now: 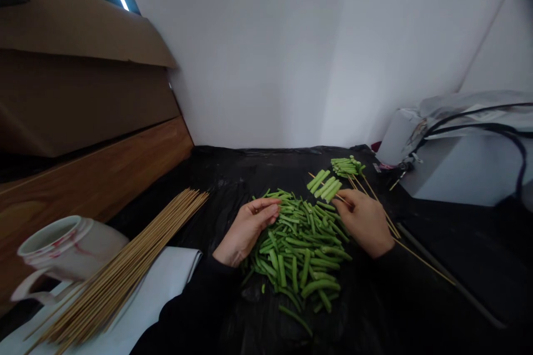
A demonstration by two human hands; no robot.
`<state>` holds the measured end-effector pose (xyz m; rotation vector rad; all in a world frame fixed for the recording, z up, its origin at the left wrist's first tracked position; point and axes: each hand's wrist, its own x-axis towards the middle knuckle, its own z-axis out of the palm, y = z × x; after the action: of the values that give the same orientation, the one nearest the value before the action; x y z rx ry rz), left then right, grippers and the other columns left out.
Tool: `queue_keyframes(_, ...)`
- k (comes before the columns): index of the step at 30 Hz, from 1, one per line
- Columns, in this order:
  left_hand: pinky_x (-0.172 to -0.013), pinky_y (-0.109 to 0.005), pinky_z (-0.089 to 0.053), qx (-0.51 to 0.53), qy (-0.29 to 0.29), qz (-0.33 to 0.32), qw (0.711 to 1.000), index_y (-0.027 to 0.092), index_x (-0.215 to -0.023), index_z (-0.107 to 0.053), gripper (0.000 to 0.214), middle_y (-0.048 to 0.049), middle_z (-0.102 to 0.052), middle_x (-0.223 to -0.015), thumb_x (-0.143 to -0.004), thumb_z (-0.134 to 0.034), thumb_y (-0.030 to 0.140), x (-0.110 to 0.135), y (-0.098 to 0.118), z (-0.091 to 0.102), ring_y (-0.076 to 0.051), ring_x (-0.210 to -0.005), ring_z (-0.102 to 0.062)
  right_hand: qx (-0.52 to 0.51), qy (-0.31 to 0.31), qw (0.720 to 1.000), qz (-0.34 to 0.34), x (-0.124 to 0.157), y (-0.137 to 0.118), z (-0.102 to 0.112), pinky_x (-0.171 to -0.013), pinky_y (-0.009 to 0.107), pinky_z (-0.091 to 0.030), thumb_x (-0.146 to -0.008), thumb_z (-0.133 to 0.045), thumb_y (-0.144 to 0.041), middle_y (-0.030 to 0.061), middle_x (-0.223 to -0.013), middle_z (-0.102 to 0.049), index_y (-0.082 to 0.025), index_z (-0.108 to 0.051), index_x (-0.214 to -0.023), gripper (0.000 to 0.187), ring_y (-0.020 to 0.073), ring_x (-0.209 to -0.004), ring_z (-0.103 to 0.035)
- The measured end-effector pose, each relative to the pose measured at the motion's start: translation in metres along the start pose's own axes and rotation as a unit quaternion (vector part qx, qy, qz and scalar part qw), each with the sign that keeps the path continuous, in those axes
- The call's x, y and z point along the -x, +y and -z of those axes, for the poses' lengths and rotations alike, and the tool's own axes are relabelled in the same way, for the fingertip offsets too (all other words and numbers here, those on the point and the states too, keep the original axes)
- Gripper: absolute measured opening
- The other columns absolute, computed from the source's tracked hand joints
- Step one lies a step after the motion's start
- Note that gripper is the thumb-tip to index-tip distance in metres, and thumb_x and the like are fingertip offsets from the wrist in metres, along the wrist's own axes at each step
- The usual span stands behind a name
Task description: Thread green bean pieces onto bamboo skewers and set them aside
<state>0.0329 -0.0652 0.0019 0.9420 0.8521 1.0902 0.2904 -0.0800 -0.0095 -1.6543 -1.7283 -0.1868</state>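
Head view: right hand [366, 223] is closed on a thin bamboo skewer [420, 258] with pale green bean pieces [325, 184] threaded crosswise near its far tip. Long axis runs far-left to near-right. Left hand [249, 228] has its fingers together on the bean pile [302, 249]; can't tell if it grips anything.

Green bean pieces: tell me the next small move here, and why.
Likely pinch one piece off the pile of green bean pieces with the left hand and bring it to the skewer. The left hand's fingertips rest on the pile, while the right hand grips the skewer, which carries a few threaded pieces near its far end.
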Motion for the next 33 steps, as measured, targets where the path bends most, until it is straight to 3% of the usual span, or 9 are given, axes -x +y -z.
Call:
queue_keyframes(4, -0.068, -0.02, -0.045, -0.015, -0.006, 0.0, 1.0, 0.013, -0.088, -0.076, 0.026, -0.0059, -0.071, -0.08, -0.067, -0.082, 0.025, 0.0, -0.001, -0.001, -0.01, -0.072, -0.06, 0.111, -0.092, 0.989, -0.019, 0.0, 0.004, -0.004, -0.054, 0.028, -0.024, -0.09, -0.045, -0.025, 0.0016, -0.072, -0.063, -0.021, -0.061, -0.074, 0.023, 0.0137, -0.062, -0.054)
queue_keyframes(10, -0.068, -0.02, -0.045, -0.021, 0.011, -0.002, 1.0, 0.013, -0.088, -0.076, 0.025, -0.0054, -0.07, -0.079, -0.067, -0.082, 0.026, 0.0, 0.001, -0.003, -0.01, -0.071, -0.06, 0.154, -0.139, 0.978, -0.028, 0.004, 0.007, -0.02, -0.052, 0.028, -0.019, -0.095, -0.041, -0.026, 0.0032, -0.086, -0.063, -0.02, -0.063, -0.082, 0.027, 0.0109, -0.063, -0.054)
queue_keyframes(25, -0.068, -0.021, -0.045, -0.034, 0.012, -0.005, 0.999, 0.014, -0.088, -0.076, 0.023, -0.006, -0.071, -0.081, -0.069, -0.08, 0.026, -0.001, -0.002, 0.0, -0.01, -0.071, -0.061, 0.121, -0.161, 0.978, -0.05, -0.003, 0.02, -0.034, -0.056, 0.025, -0.029, -0.088, -0.053, -0.027, 0.0045, -0.081, -0.064, -0.022, -0.07, -0.079, 0.02, 0.0134, -0.069, -0.059)
queue_keyframes(33, -0.067, -0.02, -0.044, -0.029, 0.017, -0.005, 0.999, 0.013, -0.086, -0.076, 0.024, -0.0053, -0.071, -0.079, -0.067, -0.082, 0.026, -0.001, -0.001, -0.003, -0.009, -0.07, -0.06, 0.096, -0.131, 0.985, -0.058, -0.001, 0.026, -0.039, -0.06, 0.024, -0.032, -0.084, -0.056, -0.023, 0.0037, -0.082, -0.063, -0.02, -0.068, -0.082, 0.013, 0.0131, -0.07, -0.058)
